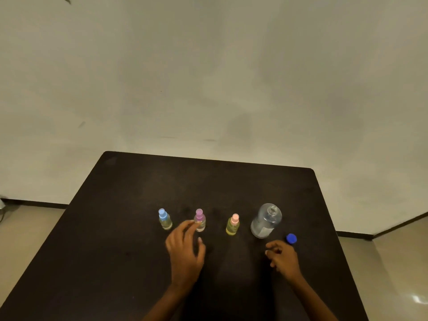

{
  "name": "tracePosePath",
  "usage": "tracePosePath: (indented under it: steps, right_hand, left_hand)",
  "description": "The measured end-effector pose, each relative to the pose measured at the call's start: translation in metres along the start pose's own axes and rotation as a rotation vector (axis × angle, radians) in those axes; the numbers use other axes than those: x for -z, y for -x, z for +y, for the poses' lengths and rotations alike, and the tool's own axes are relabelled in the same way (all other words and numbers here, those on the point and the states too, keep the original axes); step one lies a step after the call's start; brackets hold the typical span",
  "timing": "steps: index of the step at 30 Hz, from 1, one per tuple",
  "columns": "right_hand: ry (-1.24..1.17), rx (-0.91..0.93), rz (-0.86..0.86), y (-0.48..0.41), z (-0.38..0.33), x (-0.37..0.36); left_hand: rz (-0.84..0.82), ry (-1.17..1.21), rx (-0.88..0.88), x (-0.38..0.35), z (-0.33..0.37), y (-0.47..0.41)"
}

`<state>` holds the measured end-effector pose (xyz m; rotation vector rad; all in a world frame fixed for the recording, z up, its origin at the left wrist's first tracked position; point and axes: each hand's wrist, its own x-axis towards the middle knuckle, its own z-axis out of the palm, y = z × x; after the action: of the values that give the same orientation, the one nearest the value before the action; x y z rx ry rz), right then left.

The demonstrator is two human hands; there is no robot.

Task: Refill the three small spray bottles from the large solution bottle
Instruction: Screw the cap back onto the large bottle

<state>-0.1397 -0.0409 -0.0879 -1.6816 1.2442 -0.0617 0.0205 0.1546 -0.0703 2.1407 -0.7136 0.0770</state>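
Three small spray bottles stand upright in a row on the black table [120,205]: a blue-capped one [165,219], a purple-capped one [199,220] and a pink-capped yellowish one [233,224]. To their right stands the large clear solution bottle [266,220] with its neck uncapped. Its blue cap [291,238] lies on the table just right of it. My left hand [185,251] hovers with fingers apart, its fingertips at the purple-capped bottle's near side. My right hand [283,257] rests with fingers curled, holding nothing, just below the blue cap.
A plain pale wall rises behind the table's far edge. Tiled floor [393,262] shows past the table's left and right edges. A cable lies on the floor at the far left.
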Motion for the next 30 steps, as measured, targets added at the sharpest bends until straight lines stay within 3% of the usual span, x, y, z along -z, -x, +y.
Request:
tracePosePath:
  steps: [3, 6, 12, 15, 19, 24, 30]
  right_hand:
    - [0.021, 0.053, 0.178, -0.010, 0.010, 0.028]
    - [0.259, 0.120, 0.283, -0.026, 0.017, 0.049]
    - [0.690, 0.250, 0.081, -0.046, 0.017, 0.062]
    - [0.788, 0.321, -0.010, -0.050, 0.021, 0.060]
    - [0.899, 0.410, 0.007, -0.051, 0.027, 0.058]
    - [0.779, 0.411, 0.033, -0.056, 0.035, 0.069]
    - [0.249, 0.346, 0.123, -0.057, 0.013, 0.099]
  left_hand:
    - [-0.154, 0.181, -0.149, -0.024, 0.048, -0.008]
    - [-0.283, 0.263, -0.145, -0.056, 0.089, -0.020]
    - [-0.523, 0.310, 0.138, -0.109, 0.130, -0.036]
    - [-0.532, 0.289, 0.216, -0.122, 0.133, -0.033]
    - [-0.491, 0.188, 0.198, -0.130, 0.131, -0.026]
    - [-0.540, 0.142, 0.153, -0.133, 0.132, -0.019]
    - [-0.545, 0.141, 0.121, -0.135, 0.128, -0.017]
